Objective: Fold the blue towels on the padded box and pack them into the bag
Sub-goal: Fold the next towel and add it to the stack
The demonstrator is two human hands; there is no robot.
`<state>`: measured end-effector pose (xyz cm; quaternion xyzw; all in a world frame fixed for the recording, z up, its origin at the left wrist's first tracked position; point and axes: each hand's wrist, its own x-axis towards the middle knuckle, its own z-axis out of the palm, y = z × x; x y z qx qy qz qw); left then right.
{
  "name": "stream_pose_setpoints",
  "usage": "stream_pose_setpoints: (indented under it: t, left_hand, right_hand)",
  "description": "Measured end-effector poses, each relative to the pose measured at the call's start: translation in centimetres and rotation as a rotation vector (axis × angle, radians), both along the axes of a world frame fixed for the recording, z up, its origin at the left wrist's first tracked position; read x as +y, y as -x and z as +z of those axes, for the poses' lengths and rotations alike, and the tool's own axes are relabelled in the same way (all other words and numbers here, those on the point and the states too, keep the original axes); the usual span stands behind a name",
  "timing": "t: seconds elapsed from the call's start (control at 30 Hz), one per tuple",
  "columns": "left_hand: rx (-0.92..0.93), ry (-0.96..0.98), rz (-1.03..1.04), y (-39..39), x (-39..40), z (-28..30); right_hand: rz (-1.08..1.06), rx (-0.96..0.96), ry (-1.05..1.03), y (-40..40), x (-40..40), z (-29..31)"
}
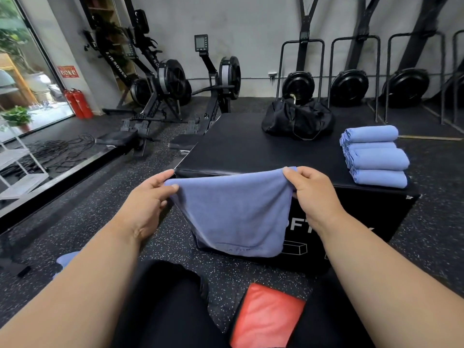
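Both hands – left (148,194), right (311,194) – pinch towel (233,212) corners; box (251,149) reads "FT", rower (160,89) "ROWER"

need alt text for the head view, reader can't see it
Both hands, left and right, hold a blue towel up by its top corners before a black padded box. On it sit folded towels and a black bag.
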<state>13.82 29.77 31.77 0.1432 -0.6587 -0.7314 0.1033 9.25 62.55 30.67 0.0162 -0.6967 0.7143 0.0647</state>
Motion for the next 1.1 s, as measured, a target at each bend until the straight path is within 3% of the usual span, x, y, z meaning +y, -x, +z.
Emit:
stream_pose_setpoints:
  t: [0.17, 0.37, 0.63, 0.97, 1.1]
  left_hand:
    - [0.142, 0.151, 0.004, -0.3, 0.8, 0.9]
    - [0.280, 0.077, 0.011, 0.9, 1.5, 1.6]
    - [0.381, 0.200, -0.032, 3.8, 2.4, 1.7]
    - [0.353, 0.360, 0.095, 9.9, 4.3, -1.7]
    - [0.363, 0.387, 0.091, 13.9, 4.4, -1.5]
  right_hand:
    - [-0.034, 0.088, 0.005, 0.5, 0.9, 0.6]
    - [-0.099, 0.156, 0.028, 0.9, 2.2, 0.8]
    - [-0.126, 0.192, 0.011, 2.8, 4.0, 0.8]
    - [-0.139, 0.102, 0.097, 7.4, 5.3, -2.2]
    - [-0.166, 0.094, 0.035, 10.8, 5.5, -2.4]
